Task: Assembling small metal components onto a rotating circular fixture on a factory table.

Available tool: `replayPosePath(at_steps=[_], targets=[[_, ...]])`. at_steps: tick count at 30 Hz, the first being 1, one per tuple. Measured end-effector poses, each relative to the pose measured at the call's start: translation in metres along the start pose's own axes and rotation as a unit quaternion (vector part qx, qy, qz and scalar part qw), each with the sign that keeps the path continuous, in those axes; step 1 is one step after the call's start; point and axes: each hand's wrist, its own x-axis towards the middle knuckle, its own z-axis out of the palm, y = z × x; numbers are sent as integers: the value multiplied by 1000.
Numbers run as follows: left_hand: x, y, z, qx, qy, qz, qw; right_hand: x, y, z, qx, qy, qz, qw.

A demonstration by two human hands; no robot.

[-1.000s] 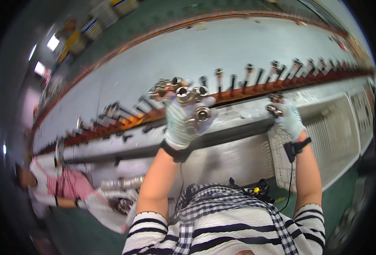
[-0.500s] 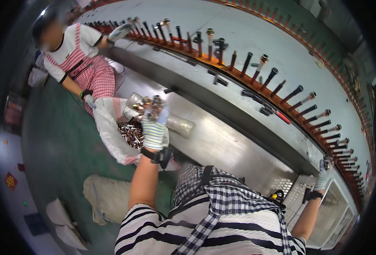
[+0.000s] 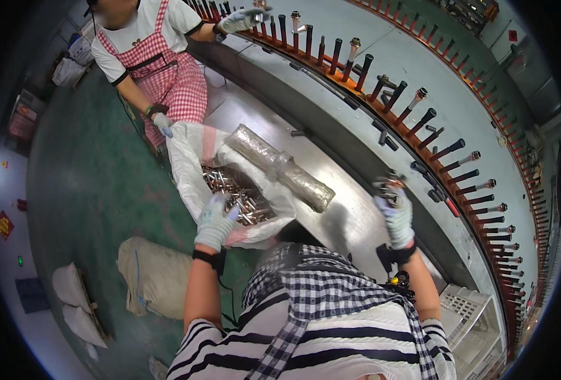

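My left hand (image 3: 215,223), in a striped pale work glove, is at the near edge of a white woven sack (image 3: 182,161). Its thumb and fingers are apart, and I see nothing held in them. Inside the sack lies a heap of small silvery and coppery metal pieces (image 3: 250,206). To the right, my right hand (image 3: 397,215), gloved too, is raised over the metal trough. Its fingers are closed around several shiny metal fittings (image 3: 389,185), blurred by motion.
A curved track (image 3: 372,104) carries upright dark posts, some topped with metal fittings. A wrapped roll (image 3: 287,170) lies beside the sack on the metal trough (image 3: 344,183). A co-worker (image 3: 160,73) sits at far left, one hand at the sack. A white crate (image 3: 464,310) stands at lower right.
My left hand has come down to the sack, and the metal fittings it held are no longer in it. My right hand has moved left from the track, carrying fittings. The view has shifted.
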Motion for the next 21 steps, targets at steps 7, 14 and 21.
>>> replayPosePath(at_steps=[7,14,21], targets=[[-38,3,-6,222,-103,231,942,51,-19,160,65,-397,80,912],[-53,-61,38,225,-40,238,944,21,67,167,-219,-382,35,897],[-33,2,5,192,-120,187,956,-36,54,-34,-392,34,-102,914]])
